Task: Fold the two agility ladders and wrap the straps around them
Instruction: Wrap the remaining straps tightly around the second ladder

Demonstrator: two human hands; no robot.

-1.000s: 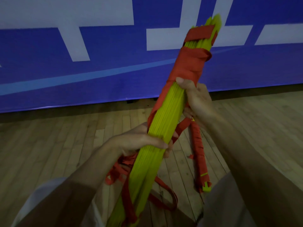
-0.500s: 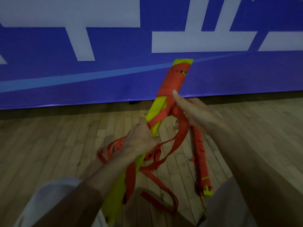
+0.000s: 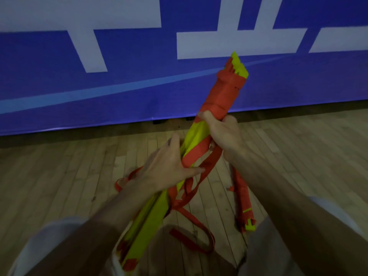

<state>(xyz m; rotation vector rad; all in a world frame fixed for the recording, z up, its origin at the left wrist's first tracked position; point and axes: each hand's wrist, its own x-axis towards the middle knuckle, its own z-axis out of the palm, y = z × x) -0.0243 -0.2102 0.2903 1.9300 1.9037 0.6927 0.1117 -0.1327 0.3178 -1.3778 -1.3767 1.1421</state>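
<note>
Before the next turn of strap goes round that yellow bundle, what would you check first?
1. Right hand grips the folded agility ladder just below the wrapped part: ok.
2. Left hand holds the bundle lower down, thumb across it: ok.
3. Red strap wrap sits close around the top end: ok.
4. Loose strap hanging between the hands is free of knots: cannot tell.
5. Lower half of the bundle is wrapped: not ok, bare yellow shows.
6. Second ladder lies wrapped on the wooden floor, apart from the loose strap: ok.
</note>
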